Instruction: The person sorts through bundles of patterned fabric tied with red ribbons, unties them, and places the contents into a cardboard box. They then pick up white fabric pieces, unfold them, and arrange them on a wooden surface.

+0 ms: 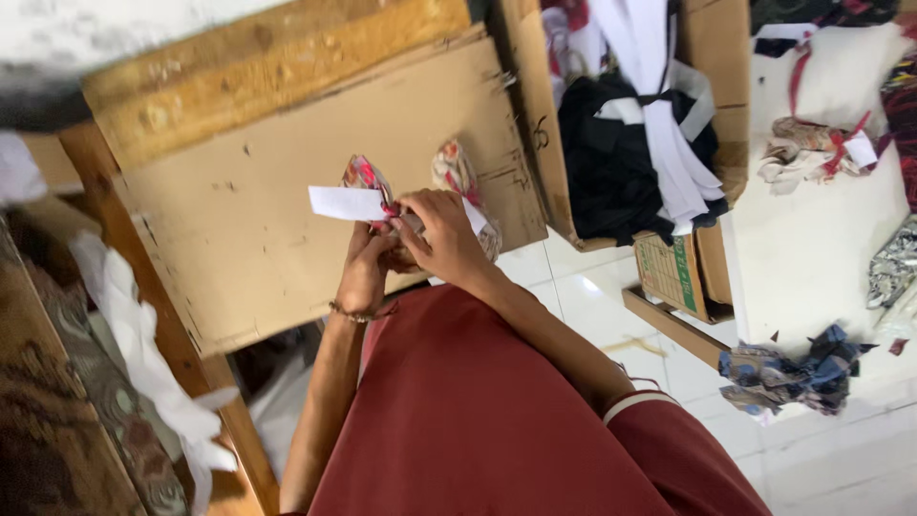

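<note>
Your left hand [366,272] and right hand [441,239] are both closed around a small patterned fabric bundle [368,179] with a white paper tag [346,203], held over the cardboard sheet [287,191] on the table [172,96]. The tag looks loosely pinched, so it could slip free if either grip eases.

A small patterned fabric bundle [457,182] with a white paper tag [346,203] is held between both hands over a sheet of brown cardboard [287,191]. The left hand [366,272], with a bracelet [350,314] at the wrist, is closed under the bundle; the right hand [441,237] is pinched on it from above. To the right, an open cardboard box [535,124] is filled with black cloth and white strips [669,143]. Fabric scraps [788,375] are scattered on the white tiled floor [821,277].
</note>
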